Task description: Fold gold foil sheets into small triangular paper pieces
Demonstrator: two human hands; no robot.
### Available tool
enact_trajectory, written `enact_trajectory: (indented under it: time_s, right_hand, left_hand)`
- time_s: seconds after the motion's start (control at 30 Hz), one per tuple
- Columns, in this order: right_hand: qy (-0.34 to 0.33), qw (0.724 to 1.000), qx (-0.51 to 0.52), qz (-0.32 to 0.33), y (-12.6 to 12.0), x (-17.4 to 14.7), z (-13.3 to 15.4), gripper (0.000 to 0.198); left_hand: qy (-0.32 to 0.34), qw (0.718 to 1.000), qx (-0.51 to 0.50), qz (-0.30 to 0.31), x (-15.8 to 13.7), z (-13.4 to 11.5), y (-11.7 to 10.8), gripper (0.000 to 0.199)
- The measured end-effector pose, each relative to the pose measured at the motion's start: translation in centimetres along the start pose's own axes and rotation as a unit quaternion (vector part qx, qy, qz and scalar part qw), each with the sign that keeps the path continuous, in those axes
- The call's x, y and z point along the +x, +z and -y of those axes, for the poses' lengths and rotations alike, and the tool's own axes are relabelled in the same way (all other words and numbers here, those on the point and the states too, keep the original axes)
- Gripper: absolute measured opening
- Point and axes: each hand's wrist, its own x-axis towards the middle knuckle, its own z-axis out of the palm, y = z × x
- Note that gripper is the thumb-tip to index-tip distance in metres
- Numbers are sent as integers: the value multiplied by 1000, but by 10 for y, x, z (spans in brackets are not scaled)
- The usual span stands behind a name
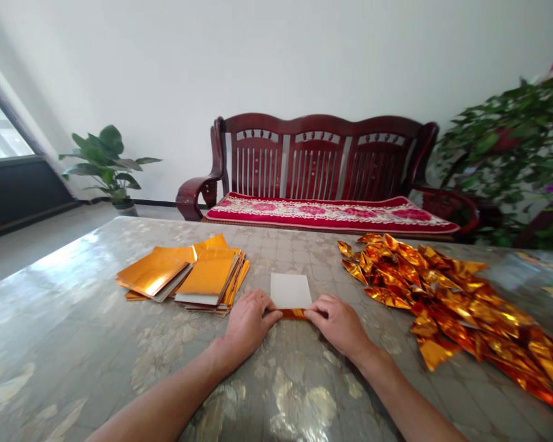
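Two bare forearms come in nearest, over the patterned bench (133,362). Left hand (251,316): thumb and fingers clamped on the left end of a narrow orange-gold strip (294,314). Right hand (338,322): same pinch, right end. Strip is the near edge of one foil paper sheet (290,291), which lies on the bench between the hands, white side up, reaching just beyond the fingertips.

Step in hand, judged: folding or rolling up the near edge, foil showing on the turned part, most of the sheet flat. What the next move seems to call for: both hands level, even pressure along the crease, strip kept parallel to the far edge; uneven pinching could skew it. Whether the strip is one fold or several, can't tell.

Just beyond the left hand and to its left: two overlapping piles of flat foil sheets (207,270), mostly gold side up, edges uneven. Right of the right hand, running from beyond it back toward the near side: a heap of folded foil pieces (470,307), pointed, shiny, overlapping.

Farther off, past both hands: carved wooden settee (322,161) with a red floral seat runner (327,212); potted plant (105,161) far left, leafy trailing plant (511,129) far right; pale wall (304,55) behind.
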Motion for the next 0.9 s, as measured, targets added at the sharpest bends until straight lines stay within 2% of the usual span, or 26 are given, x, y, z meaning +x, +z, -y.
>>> enact_trajectory:
  time_s: [0.5, 0.9]
  right_hand:
    - [6, 999, -41, 9, -3, -1, 4, 16]
    - [1, 998, -65, 15, -5, 0, 10, 11]
  left_hand:
    - [-8, 996, 90, 5, 0, 0, 0, 29]
    - [-2, 993, 114, 11, 1, -1, -1, 35]
